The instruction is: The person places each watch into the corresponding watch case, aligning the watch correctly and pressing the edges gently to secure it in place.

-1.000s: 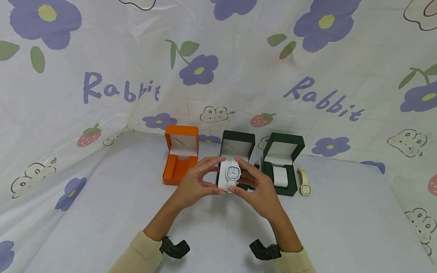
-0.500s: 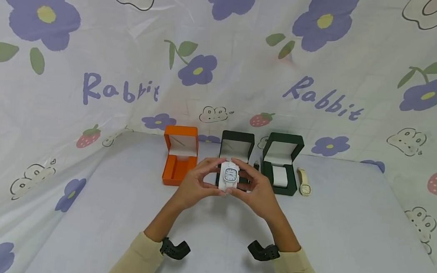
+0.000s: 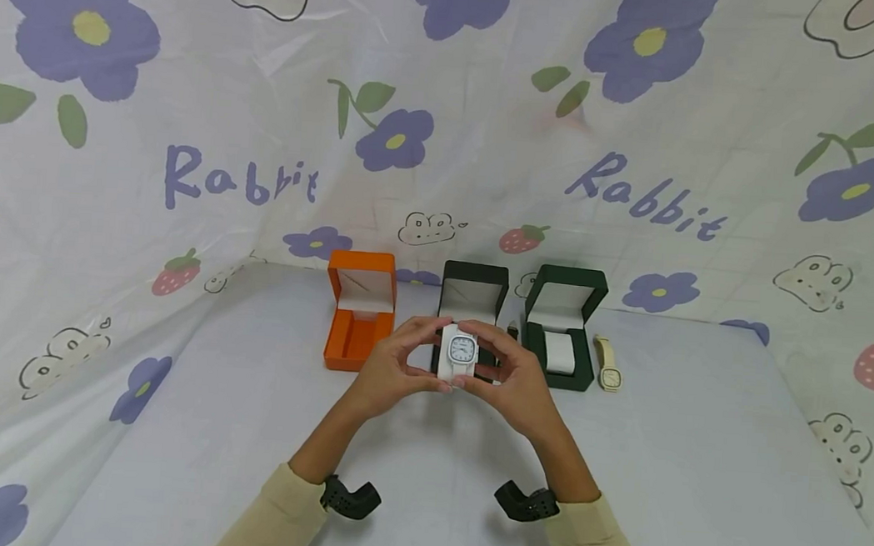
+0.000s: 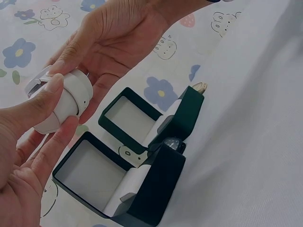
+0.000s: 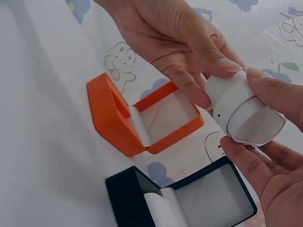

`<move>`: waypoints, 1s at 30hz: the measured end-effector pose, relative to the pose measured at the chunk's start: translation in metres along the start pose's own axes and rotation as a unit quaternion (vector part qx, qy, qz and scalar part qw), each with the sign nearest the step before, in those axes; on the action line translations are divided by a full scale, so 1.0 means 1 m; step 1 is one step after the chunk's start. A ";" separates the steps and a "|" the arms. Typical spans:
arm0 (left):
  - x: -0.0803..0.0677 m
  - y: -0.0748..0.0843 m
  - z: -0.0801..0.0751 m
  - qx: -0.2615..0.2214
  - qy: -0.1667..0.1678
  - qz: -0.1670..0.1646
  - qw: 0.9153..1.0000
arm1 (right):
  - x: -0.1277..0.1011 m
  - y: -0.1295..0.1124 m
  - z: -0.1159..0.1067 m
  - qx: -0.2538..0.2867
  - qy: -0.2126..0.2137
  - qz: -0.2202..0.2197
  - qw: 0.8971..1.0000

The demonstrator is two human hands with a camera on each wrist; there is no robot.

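A white watch with a pale square face is strapped around a white cushion. Both hands hold it up in front of the middle dark box. My left hand grips the cushion's left side between thumb and fingers. From the right, my right hand pinches the watch and cushion, its thumb at the lower edge and a finger at the top. In the left wrist view the cushion shows from its side, with the strap around it. The right wrist view shows fingers of both hands around the same cushion.
Along the back stand an orange watch box, a dark box and a green box with a white cushion inside, all with raised lids. A dark watch lies between the two dark boxes. A gold watch lies right of the green box.
The white watch and the right hand's fingers have shifted very slightly left and toward the person. The left hand keeps its grip, and the boxes stay in place.
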State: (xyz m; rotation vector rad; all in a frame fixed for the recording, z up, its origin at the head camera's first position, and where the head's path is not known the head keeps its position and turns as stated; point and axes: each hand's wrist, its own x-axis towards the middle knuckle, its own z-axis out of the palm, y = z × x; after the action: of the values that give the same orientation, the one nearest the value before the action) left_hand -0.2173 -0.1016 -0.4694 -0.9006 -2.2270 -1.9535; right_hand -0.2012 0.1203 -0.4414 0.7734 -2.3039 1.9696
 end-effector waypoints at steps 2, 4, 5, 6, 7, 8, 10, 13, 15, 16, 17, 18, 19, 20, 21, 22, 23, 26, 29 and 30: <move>0.000 0.000 0.000 0.000 0.002 -0.002 1.000 | 0.000 0.000 0.000 -0.003 0.001 -0.001 1.000; 0.000 0.001 0.000 0.000 0.003 -0.006 1.000 | -0.001 -0.001 0.000 -0.006 0.003 -0.002 1.000; -0.001 0.001 0.000 0.000 0.004 -0.008 1.000 | -0.001 -0.001 0.000 -0.006 0.004 -0.002 1.000; -0.001 0.002 0.000 0.000 0.004 -0.011 1.000 | -0.001 0.000 0.000 -0.006 0.005 -0.003 1.000; -0.001 0.002 0.000 0.000 0.005 -0.013 1.000 | -0.001 0.000 0.000 -0.005 0.006 -0.003 1.000; -0.001 0.003 0.000 0.000 0.006 -0.014 1.000 | -0.001 0.000 0.001 -0.004 0.007 -0.005 1.000; -0.001 0.004 0.000 0.000 0.007 -0.016 1.000 | -0.001 0.001 0.001 -0.003 0.009 -0.007 1.000; 0.000 0.004 0.000 0.001 0.009 -0.015 1.000 | -0.001 0.002 0.003 -0.005 0.014 -0.013 1.000; 0.000 0.004 0.000 0.002 0.011 -0.015 1.000 | 0.000 0.003 0.004 -0.007 0.017 -0.016 1.000; 0.000 0.004 0.000 0.002 0.011 -0.014 1.000 | 0.000 0.004 0.004 -0.009 0.019 -0.016 1.000; 0.000 0.004 0.000 0.003 0.012 -0.014 1.000 | 0.000 0.004 0.004 -0.010 0.019 -0.017 1.000; 0.000 0.004 -0.001 0.004 0.012 -0.015 1.000 | 0.000 0.005 0.005 -0.010 0.020 -0.018 1.000; 0.000 0.003 -0.001 0.004 0.011 -0.015 1.000 | 0.000 0.005 0.005 -0.010 0.020 -0.017 1.000; 0.000 0.003 -0.001 0.004 0.010 -0.016 1.000 | 0.000 0.006 0.005 -0.012 0.021 -0.017 1.000; 0.000 0.003 -0.001 0.004 0.009 -0.016 1.000 | 0.000 0.006 0.005 -0.015 0.020 -0.017 1.000; 0.000 0.003 -0.002 0.003 0.008 -0.016 1.000 | 0.000 0.006 0.005 -0.019 0.019 -0.016 1.000; 0.000 0.003 -0.002 0.003 0.007 -0.017 1.000 | 0.000 0.006 0.004 -0.023 0.016 -0.014 1.000; 0.000 0.004 -0.004 0.001 0.008 -0.018 1.000 | -0.001 0.005 0.001 -0.035 0.002 -0.007 0.999; 0.000 0.003 -0.005 0.000 0.007 -0.016 1.000 | -0.001 0.006 -0.003 -0.041 -0.013 0.001 0.999; 0.000 0.003 -0.005 -0.001 0.006 -0.015 1.000 | -0.002 0.006 -0.004 -0.042 -0.017 0.003 0.999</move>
State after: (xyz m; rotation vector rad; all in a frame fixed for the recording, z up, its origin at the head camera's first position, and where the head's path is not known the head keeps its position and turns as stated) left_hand -0.2178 -0.1063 -0.4653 -0.8585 -2.2449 -1.9689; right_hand -0.2031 0.1250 -0.4464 0.7992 -2.3927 1.8634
